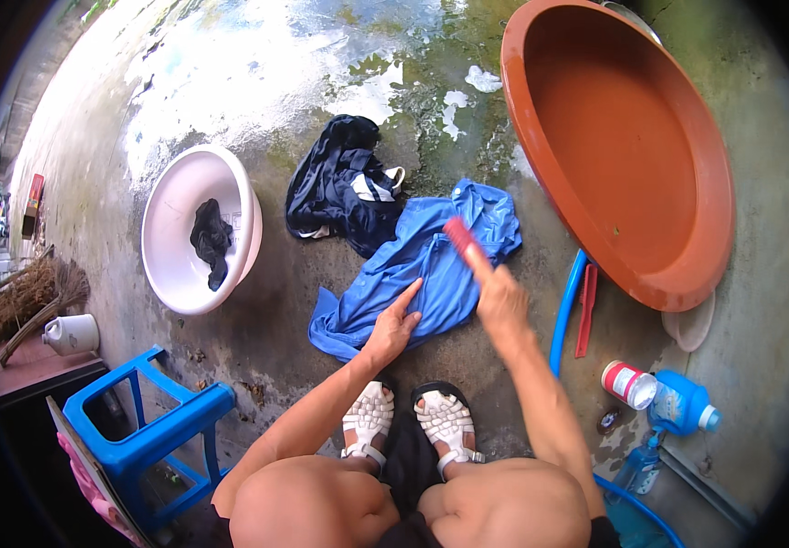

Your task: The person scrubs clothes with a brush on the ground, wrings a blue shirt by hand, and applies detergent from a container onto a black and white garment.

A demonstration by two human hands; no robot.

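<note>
A wet blue button garment [428, 274] lies spread on the concrete floor before my feet. My left hand [394, 329] rests on its near edge, index finger stretched out and nothing held. A red-headed scrubbing brush [463, 240] is gripped by its handle in my right hand [502, 301], over the garment's right part. The brush is blurred, and whether its bristles touch the cloth I cannot tell. Just beyond, a crumpled dark navy garment with white parts [346, 185] meets the blue cloth's upper left edge.
At left stand a white basin [168, 198] holding a black cloth [212, 240] and a blue plastic stool [154, 438]. A large orange-brown tub [627, 151] fills the upper right. Near it lie a blue hose [567, 308], a red brush [587, 312] and a blue bottle [679, 404].
</note>
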